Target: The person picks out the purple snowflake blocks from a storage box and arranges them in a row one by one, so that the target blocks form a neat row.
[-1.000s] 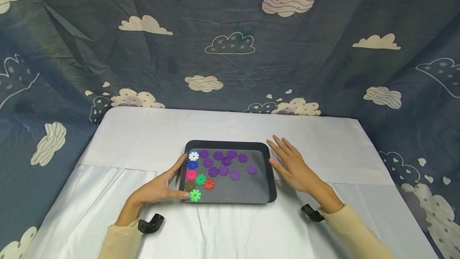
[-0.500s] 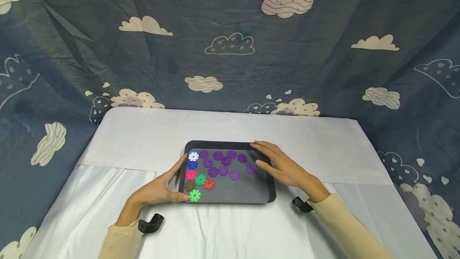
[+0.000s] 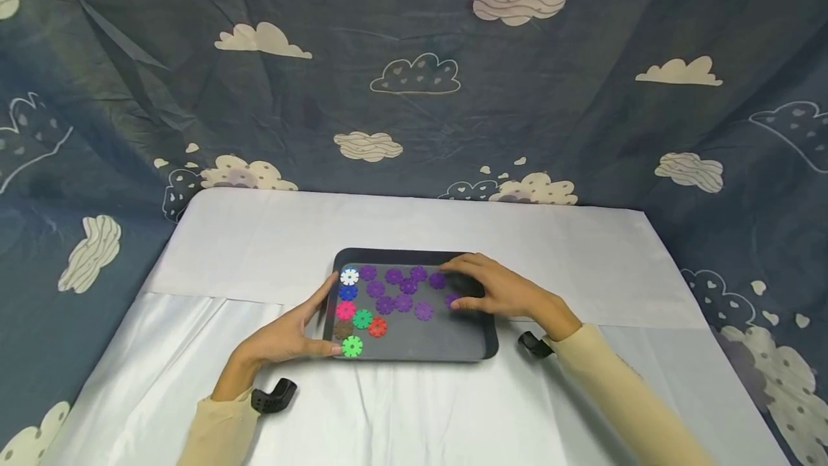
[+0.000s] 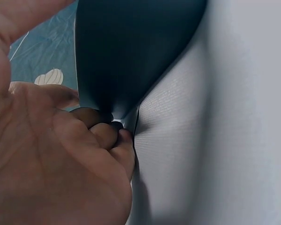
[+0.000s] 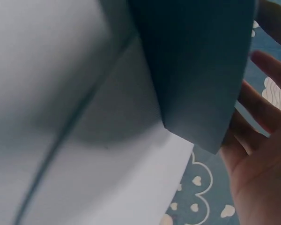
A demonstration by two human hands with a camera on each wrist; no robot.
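A dark grey baking tray [image 3: 427, 347] lies on the white cloth with notched, snowflake-shaped plastic discs in it. Several purple discs [image 3: 404, 302] spread over its back half. Down the left side are a white disc [image 3: 349, 277], blue disc [image 3: 348, 293], pink disc [image 3: 346, 310], brown disc [image 3: 343, 330], bright green disc [image 3: 352, 346], teal disc [image 3: 362, 318] and red disc [image 3: 378, 327]. My left hand [image 3: 284, 336] grips the tray's left end, its fingers curled at the wall in the left wrist view. Over the right end reaches my right hand [image 3: 501, 290], thumb beside a partly hidden purple disc.
White cloth [image 3: 259, 236] covers the table under the tray. A dark blue curtain [image 3: 414, 20] with cloud prints hangs behind and along both sides. Each wrist wears a black camera, the left camera [image 3: 274, 396] close to the table front.
My right hand has moved left, from beside the tray's right edge to over its right end. The left hand keeps its hold on the tray, and the discs lie as before.
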